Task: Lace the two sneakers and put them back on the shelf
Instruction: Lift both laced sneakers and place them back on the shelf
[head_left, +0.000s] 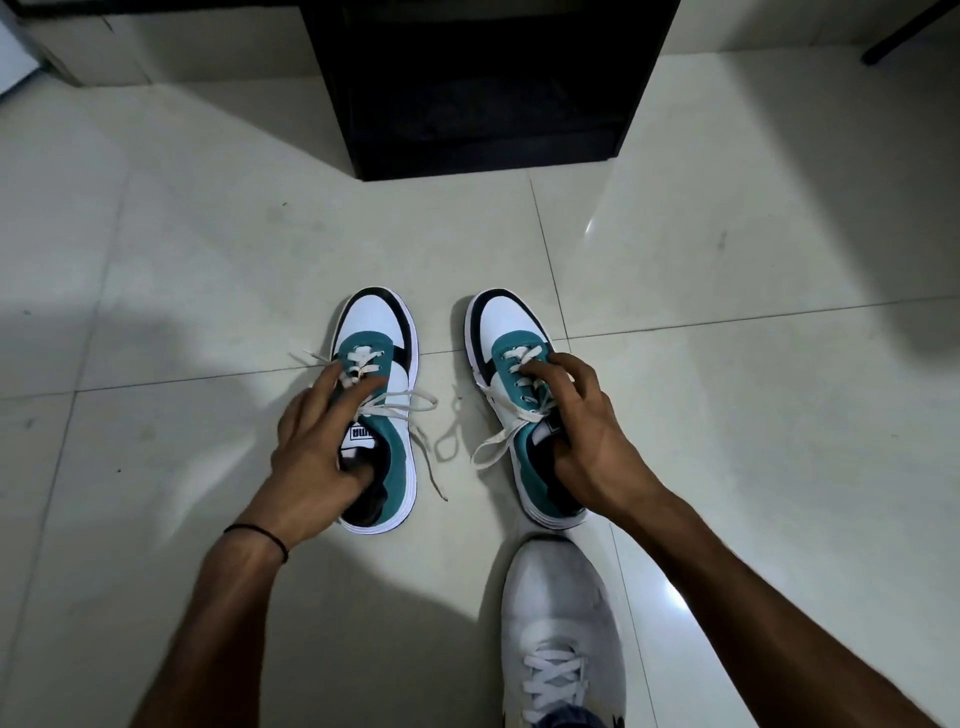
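Two white, teal and black sneakers stand side by side on the tiled floor, toes pointing away from me. My left hand grips the left sneaker: thumb inside the heel opening, fingers over the tongue and laces. My right hand holds the right sneaker the same way, thumb inside the collar, fingers on the laces. White laces run through the lower eyelets of both; their loose ends trail on the floor between the shoes. The dark shelf stands straight ahead, its interior black.
A white laced shoe on my own foot is planted just behind the right sneaker. Pale glossy floor tiles spread all around. A dark bar crosses the far right corner.
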